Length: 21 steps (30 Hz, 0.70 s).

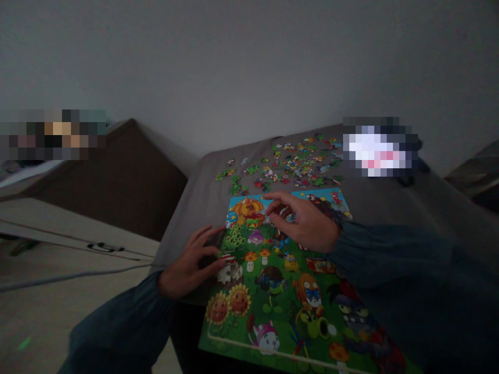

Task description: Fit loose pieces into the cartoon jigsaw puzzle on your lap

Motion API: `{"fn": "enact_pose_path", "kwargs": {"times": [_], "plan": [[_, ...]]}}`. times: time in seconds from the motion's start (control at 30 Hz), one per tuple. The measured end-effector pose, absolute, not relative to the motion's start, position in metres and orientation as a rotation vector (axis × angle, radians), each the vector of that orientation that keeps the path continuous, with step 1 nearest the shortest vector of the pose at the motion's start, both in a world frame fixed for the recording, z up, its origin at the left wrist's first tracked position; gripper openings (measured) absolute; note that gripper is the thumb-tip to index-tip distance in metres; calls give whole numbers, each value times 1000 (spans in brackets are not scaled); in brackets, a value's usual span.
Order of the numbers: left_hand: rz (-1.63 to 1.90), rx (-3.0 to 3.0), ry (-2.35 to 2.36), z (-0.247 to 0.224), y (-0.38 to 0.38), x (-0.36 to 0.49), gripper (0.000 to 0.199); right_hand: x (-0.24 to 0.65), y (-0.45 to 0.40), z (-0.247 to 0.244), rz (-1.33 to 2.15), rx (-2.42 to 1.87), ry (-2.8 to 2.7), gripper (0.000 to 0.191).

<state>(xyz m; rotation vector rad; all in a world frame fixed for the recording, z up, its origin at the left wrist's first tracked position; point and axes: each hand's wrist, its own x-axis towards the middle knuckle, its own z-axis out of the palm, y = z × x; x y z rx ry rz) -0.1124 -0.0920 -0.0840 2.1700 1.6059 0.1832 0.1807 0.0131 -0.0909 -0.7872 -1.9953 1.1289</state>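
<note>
A plain grey wall (234, 67) fills the background in dim light, slightly paler near the middle. Before it lies a grey, cloth-covered surface (187, 208). At left stands a cabinet (78, 228), dark brown and pale, with a dark handle (105, 248); a grey cable (78, 277) crosses in front

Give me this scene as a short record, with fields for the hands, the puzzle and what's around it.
left hand: fingers spread at the board's left edge
right hand: fingers bent over the board's far part; grip unclear
board: cartoon sunflowers, mushrooms, pumpkin
loose pieces: many, scattered beyond the board
surface: gray
behind: plain wall
far right: blurred item, unclear
</note>
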Motion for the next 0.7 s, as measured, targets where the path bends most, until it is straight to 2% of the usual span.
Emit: {"fn": "enact_pose_path", "kwargs": {"times": [0.5, 0.7], "plan": [[23, 2252, 1642, -82, -78, -121, 35, 180, 11, -93, 1170, -760, -2003, 37], [11, 2457, 1779, -70, -90, -121, 46, 180, 12, -93, 1145, -770, -2013, 38]]}}
